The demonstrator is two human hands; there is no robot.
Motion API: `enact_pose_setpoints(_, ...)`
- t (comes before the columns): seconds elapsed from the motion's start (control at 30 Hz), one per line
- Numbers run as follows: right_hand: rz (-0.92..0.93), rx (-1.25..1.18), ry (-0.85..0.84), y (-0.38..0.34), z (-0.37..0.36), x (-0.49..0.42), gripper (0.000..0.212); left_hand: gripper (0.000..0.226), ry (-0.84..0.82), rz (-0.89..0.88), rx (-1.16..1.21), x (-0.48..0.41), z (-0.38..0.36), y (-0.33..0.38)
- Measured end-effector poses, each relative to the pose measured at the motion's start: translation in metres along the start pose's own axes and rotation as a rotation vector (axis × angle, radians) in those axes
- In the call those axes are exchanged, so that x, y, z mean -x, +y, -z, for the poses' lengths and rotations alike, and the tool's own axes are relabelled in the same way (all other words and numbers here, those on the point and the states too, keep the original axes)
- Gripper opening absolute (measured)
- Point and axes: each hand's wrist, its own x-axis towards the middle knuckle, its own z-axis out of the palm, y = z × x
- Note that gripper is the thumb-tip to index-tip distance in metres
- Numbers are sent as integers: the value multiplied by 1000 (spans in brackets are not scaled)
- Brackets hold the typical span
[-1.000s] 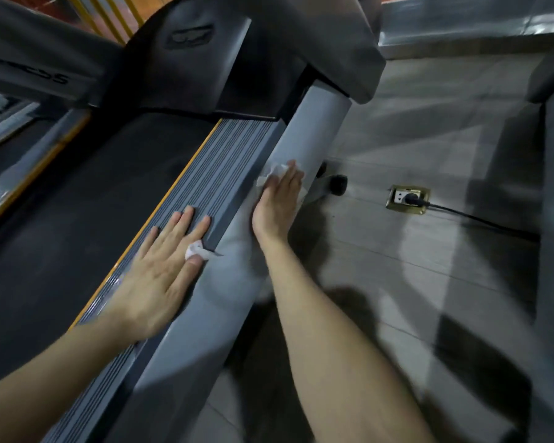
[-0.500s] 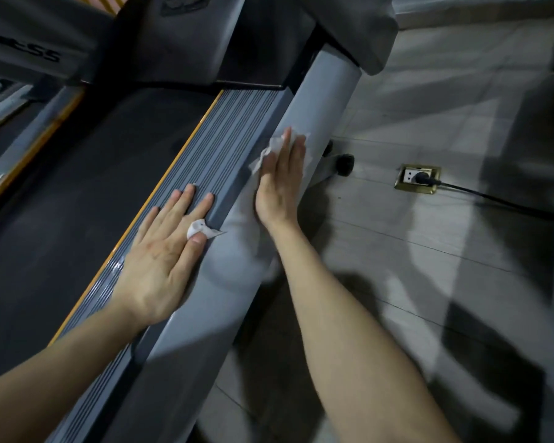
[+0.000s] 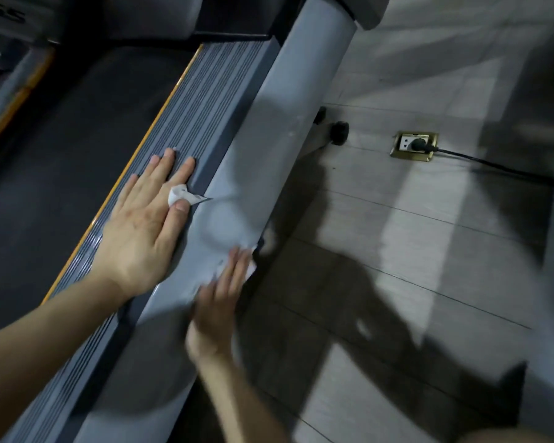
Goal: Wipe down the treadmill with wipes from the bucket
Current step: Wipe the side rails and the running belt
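Note:
The treadmill has a black belt (image 3: 77, 129), a ribbed grey foot rail (image 3: 205, 100) with an orange edge, and a smooth grey side cover (image 3: 269, 129). My left hand (image 3: 141, 225) lies flat on the ribbed rail, fingers straight, with a small white wipe (image 3: 183, 195) sticking out between thumb and forefinger. My right hand (image 3: 218, 305), blurred by motion, presses a second white wipe (image 3: 251, 266) flat against the side cover's outer edge. No bucket is in view.
A brass floor socket (image 3: 413, 145) with a black plug and cable (image 3: 493, 166) sits in the grey tiled floor to the right. A black treadmill wheel (image 3: 339, 132) stands by the base. A neighbouring treadmill's rail (image 3: 10, 100) lies at the far left.
My right hand has slid the wipe back along the side cover toward me, from near the upright to beside my left wrist. My left hand stays flat on the rail.

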Motion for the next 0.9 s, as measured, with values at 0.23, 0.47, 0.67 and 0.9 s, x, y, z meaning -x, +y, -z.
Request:
enact_pose_setpoints(0.23,-472,-341,-80,50,27,-256,103,55,-1,0,8,-2,-2,-1)
enact_pose_setpoints(0.47,44,-92,-97,-42,9,-3,59,56,-13,-6,11,-2,0,-1)
enact_pose_setpoints(0.67,165,59,-215,-59,23,35,62,58,-75,-11,-1,3,5,2)
enact_pose_setpoints(0.9,-120,-75,-55,-76,29,-175,73,57,-118,83,34,144,22,-29)
